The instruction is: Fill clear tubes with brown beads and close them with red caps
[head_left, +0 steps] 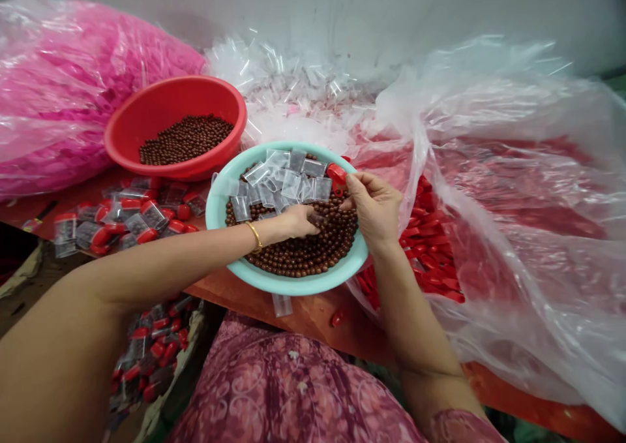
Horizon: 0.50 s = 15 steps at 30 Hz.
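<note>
- Left hand (299, 222) dips into beads (298, 260); its hold is unclear.
- Right hand (374, 208) pinches red cap (336, 173).
- Seemingly gathering beads; next likely calls for closed fingertips.

1. Soft, fairly muted light is spreading over the scene, its source lying out of view.
2. White glare is streaking the clear plastic bag (513, 175) and pink bag (73, 97).
3. Tiny highlights are dotting the brown beads (298, 260).
4. Shadow is darkening the space beneath the bench (313, 309).
5. Wide-angle distortion is stretching the left arm (63, 325).
6. The wall (313, 2) is looking blurred.
</note>
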Available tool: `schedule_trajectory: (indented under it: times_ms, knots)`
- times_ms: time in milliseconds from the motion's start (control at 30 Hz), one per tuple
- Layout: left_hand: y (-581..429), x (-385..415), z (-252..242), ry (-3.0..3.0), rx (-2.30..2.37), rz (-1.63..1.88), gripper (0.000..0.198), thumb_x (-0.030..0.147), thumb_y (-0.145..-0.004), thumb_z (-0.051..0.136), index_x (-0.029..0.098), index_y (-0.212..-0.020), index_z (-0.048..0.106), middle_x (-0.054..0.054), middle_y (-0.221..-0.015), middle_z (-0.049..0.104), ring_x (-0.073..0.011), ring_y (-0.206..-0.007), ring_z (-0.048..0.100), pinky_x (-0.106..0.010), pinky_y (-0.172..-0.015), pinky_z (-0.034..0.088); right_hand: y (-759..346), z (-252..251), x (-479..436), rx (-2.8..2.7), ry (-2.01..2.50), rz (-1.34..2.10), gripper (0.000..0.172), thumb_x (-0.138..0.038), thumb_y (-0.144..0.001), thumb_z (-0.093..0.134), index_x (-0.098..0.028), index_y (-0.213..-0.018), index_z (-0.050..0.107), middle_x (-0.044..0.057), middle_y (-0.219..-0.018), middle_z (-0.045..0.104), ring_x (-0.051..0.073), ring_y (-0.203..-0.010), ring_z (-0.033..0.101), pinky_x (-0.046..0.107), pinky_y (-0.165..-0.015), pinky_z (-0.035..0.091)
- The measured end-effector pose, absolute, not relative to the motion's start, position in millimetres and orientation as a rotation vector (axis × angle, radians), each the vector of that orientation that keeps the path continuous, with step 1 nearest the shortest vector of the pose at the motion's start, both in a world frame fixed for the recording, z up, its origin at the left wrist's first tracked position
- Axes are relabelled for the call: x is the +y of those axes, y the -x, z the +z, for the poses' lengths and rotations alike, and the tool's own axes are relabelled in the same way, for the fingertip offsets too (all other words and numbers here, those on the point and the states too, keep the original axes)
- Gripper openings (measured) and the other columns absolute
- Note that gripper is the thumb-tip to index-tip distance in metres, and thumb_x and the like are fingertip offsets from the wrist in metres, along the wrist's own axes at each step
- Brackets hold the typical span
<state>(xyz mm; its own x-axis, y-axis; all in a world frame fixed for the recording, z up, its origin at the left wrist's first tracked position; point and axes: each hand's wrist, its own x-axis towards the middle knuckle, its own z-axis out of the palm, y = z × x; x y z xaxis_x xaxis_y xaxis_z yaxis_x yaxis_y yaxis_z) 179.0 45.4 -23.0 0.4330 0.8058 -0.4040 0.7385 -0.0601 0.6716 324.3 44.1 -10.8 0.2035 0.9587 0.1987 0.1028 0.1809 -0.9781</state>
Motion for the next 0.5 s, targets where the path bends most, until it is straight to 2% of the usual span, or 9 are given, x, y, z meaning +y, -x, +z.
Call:
schedule_trajectory:
  times_ms: [100,233,400,500]
  knots:
    - [-162.2,45.1,-18.3,-1.500,1.097,0.366,0.029,0.008,-0.071,0.060,0.009,-0.100,0.061,-0.005,-0.094,0.068,-0.0104,-0.077,0.061,-0.025,-0.078,0.049,-326.0,-13.3,45.9,-1.197,1.188,0.887,0.029,-0.045,-0.070,0.068,-0.019,-0.081,0.062,-0.005,-0.067,0.059,0.005,-0.047,0.050,0.019,-0.048,0.043]
    - [-138.9,37.3,-9.1,-1.299,0.908,0.567,0.028,0.011,-0.066,0.067,0.012,-0.093,0.060,-0.003,-0.091,0.066,-0.0115,-0.083,0.060,-0.031,-0.086,0.045,-326.0,-15.7,46.1,-1.329,1.155,0.907,0.029,-0.042,-0.078,0.061,-0.020,-0.097,0.063,-0.004,-0.068,0.058,0.006,-0.049,0.047,0.021,-0.051,0.043]
    - [-120.2,15.6,3.0,-1.285,0.828,0.688,0.030,0.022,-0.069,0.069,0.014,-0.095,0.056,-0.002,-0.089,0.063,-0.0123,-0.084,0.059,-0.031,-0.085,0.044,-326.0,-18.6,45.4,-1.422,1.154,0.899,0.032,-0.043,-0.081,0.057,-0.020,-0.101,0.064,-0.006,-0.055,0.050,0.009,-0.048,0.045,0.023,-0.050,0.041]
    - [-113.2,2.3,3.5,-1.310,0.865,0.740,0.028,0.025,-0.071,0.069,0.014,-0.092,0.053,-0.002,-0.088,0.062,-0.0121,-0.083,0.058,-0.029,-0.082,0.044,-323.4,-14.1,38.7,-1.509,1.126,0.871,0.032,-0.042,-0.081,0.057,-0.020,-0.102,0.066,-0.004,-0.061,0.055,0.009,-0.052,0.048,0.025,-0.055,0.044]
